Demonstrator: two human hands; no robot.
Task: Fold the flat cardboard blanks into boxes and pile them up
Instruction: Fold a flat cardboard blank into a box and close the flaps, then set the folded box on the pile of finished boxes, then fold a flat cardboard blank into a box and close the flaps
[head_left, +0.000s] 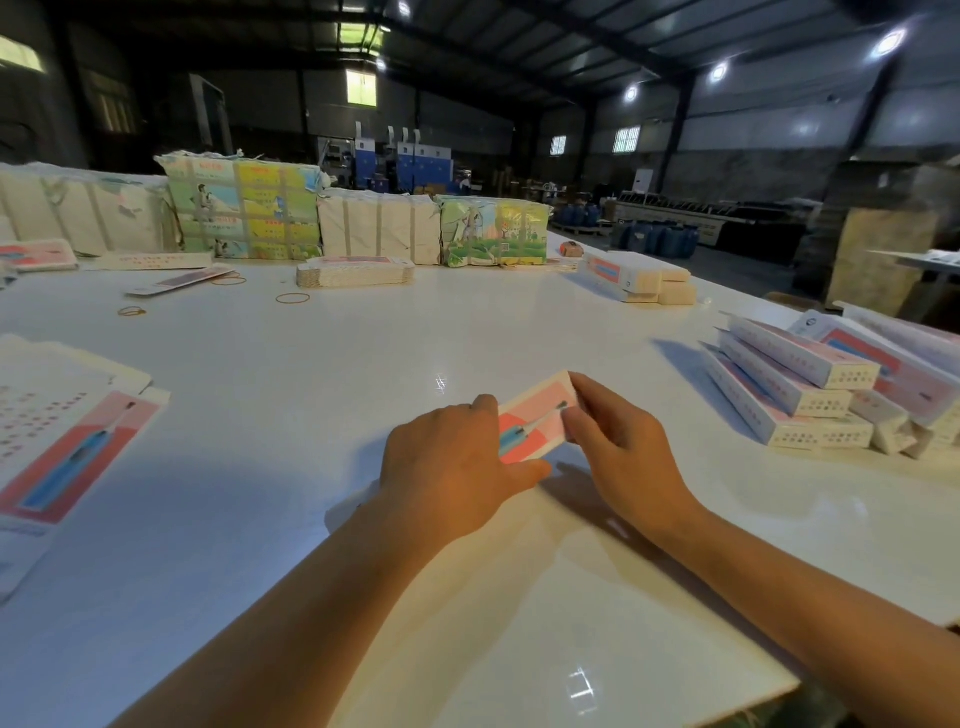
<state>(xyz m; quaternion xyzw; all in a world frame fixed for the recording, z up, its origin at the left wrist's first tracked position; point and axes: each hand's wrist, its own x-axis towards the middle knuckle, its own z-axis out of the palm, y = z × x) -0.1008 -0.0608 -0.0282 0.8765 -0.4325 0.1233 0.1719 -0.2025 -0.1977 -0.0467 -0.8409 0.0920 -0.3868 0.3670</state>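
While the white table (311, 395) spreads wide under my arms, the pile of folded boxes (800, 395) sits well to my right. Between my hands lies the pink box (535, 421): my left hand (447, 473) curls over its near end, and my right hand (618, 441) pinches its far end.

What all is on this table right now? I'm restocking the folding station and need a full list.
box being folded: one, pink and white, table centre, held by both hands
folded boxes: a pile, pink and white, right
flat blanks: a stack, pink and white, left edge
blank stack: one, far centre
wrapped bundles: several, white or green-yellow, far edge
rubber bands: three, tan, far left
table: white
left hand: grips the box
right hand: pinches its end
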